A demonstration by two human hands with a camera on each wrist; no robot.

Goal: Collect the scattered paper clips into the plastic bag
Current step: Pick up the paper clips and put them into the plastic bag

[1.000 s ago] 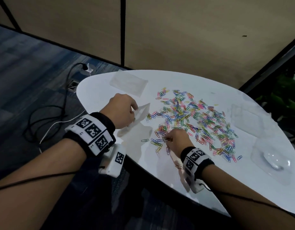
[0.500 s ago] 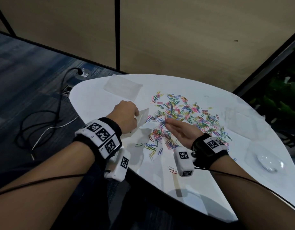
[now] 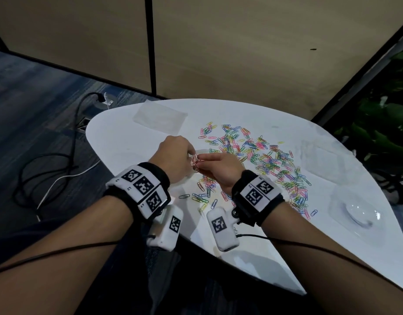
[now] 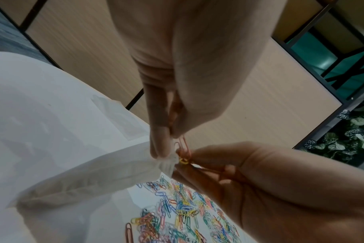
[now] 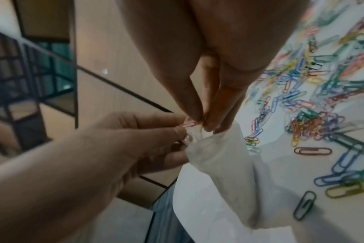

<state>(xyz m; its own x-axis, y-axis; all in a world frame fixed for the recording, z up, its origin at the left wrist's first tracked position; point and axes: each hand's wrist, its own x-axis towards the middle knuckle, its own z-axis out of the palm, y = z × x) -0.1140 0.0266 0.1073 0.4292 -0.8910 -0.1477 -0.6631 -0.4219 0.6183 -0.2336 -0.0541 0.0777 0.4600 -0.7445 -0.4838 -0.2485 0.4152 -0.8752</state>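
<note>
- Here, the white table carries everything: it fills the head view from about 9 o'clock round to 4 o'clock.
- The heap of coloured paper clips lies scattered across the table's middle and out toward 3 o'clock of the hands, plainly most of the job not yet done.
- The plastic bag hangs from the left hand, its body sagging toward 7 o'clock in the left wrist view, its mouth gathered up at the fingertips.
- The left hand has its fingers curled and pinching the bag's top edge; how wide the mouth gapes I cannot tell.
- The right hand, just at 3 o'clock of the left and touching it at the tips, has thumb and fingers pressed together on a few clips.
- Those few held clips, reddish with a yellow one, sit right at the bag's mouth, not clearly inside it.
- What could go wrong, as I judge it:
  - the mouth looks bunched, so clips let go now may catch on the rim and drop back to the table;
  - clips hook into one another, so one may cling to a finger and come out again;
  - the bag hangs by the table's near edge, so a stray clip could fall to the floor.
</note>
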